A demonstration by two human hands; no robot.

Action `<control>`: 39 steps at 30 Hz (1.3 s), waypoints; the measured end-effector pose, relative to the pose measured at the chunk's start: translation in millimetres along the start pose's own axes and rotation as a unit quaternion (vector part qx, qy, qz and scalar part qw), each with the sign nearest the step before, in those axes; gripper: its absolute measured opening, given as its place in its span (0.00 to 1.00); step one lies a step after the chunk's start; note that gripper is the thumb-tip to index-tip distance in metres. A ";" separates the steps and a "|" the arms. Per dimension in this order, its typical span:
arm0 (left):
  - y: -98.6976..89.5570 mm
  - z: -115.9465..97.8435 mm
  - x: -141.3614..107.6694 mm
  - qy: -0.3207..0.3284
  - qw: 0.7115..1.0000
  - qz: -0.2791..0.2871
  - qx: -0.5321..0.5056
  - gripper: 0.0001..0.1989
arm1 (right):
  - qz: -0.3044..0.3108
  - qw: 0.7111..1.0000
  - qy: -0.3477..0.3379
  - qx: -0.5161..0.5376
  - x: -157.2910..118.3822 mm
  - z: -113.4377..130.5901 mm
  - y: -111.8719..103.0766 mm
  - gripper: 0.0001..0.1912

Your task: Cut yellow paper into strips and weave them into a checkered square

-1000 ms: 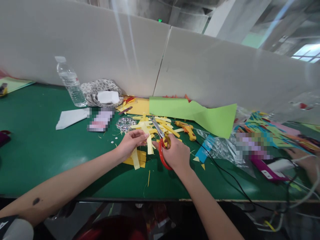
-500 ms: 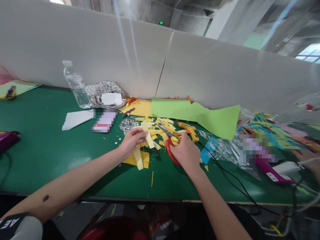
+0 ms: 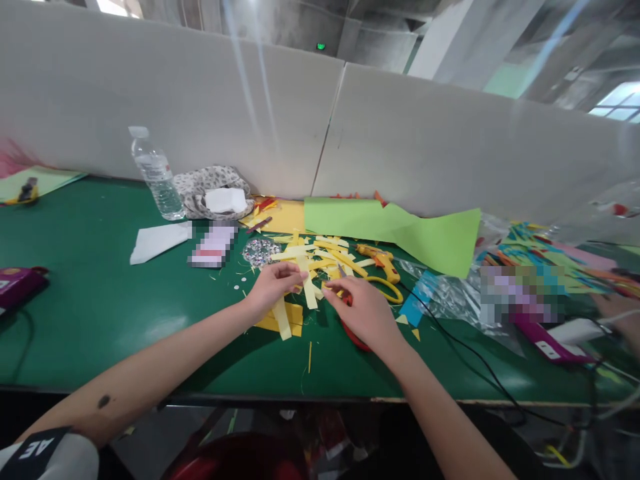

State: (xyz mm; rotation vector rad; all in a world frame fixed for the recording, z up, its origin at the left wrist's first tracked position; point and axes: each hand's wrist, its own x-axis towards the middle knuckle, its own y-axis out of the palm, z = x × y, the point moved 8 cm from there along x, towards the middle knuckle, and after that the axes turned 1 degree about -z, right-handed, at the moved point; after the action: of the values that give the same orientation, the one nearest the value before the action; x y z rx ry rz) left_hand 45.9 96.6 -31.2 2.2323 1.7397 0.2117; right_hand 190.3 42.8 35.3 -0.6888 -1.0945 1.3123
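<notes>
My left hand (image 3: 277,285) pinches a pale yellow paper strip (image 3: 310,290) between thumb and fingertips. Around it lies a loose pile of cut yellow paper strips (image 3: 345,253). My right hand (image 3: 367,310) is closed around a pair of scissors, its fingertips close to the held strip. The scissors (image 3: 387,293) have one yellow and one red handle; my hand hides their middle, and only a bit of blade shows. Below my left hand, wider yellow paper pieces (image 3: 295,323) lie on the table.
A yellow glue gun (image 3: 380,259) and green paper sheet (image 3: 350,217) lie behind the pile. A water bottle (image 3: 159,177) and spotted cloth pouch (image 3: 210,183) stand at the back left. Right: plastic bags (image 3: 460,303), a cable (image 3: 460,350), colored strips (image 3: 540,250) and another person's hand (image 3: 617,313).
My left hand has moved slightly right with the strip. My right fingers have come nearer to it; the yellow scissor handle has swung right, away from the fingers, and the blades are mostly hidden.
</notes>
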 end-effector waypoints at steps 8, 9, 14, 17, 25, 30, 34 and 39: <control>6.2 0.1 0.0 -0.009 0.999 0.034 0.010 0.13 | -0.021 0.999 -0.008 0.032 -4.7 19.5 14.5 0.11; 5.6 -1.6 0.1 -0.010 0.999 0.033 0.014 0.12 | -0.030 0.999 0.000 0.034 -3.4 16.7 13.6 0.11; -3.1 -6.1 4.0 -0.009 1.000 0.008 0.014 0.12 | -0.039 0.997 0.041 0.046 3.1 -2.6 12.9 0.12; -5.6 -4.0 6.8 -0.013 1.000 0.002 0.001 0.13 | -0.052 0.997 0.047 0.023 3.6 -8.4 12.0 0.13; -5.3 -8.4 5.8 -0.018 1.000 0.003 -0.010 0.18 | -0.050 0.997 0.056 -0.036 20.1 -3.5 12.5 0.14; -7.0 -16.3 4.6 -0.009 1.000 -0.006 0.012 0.19 | -0.053 0.996 0.067 -0.019 45.2 -10.6 16.1 0.14; -9.8 -28.7 3.2 0.019 0.999 -0.024 0.041 0.13 | -0.066 0.993 0.094 -0.029 58.6 -10.1 18.3 0.19; -22.4 -48.0 2.1 0.072 0.985 -0.012 0.156 0.10 | 0.093 0.994 -0.011 -0.050 55.2 33.4 43.3 0.24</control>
State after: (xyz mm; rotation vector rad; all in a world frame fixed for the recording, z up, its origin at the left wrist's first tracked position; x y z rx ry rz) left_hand 11.5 110.6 6.7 2.4648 1.9942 0.1025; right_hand 137.3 98.1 21.9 -0.8686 -1.1416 1.4325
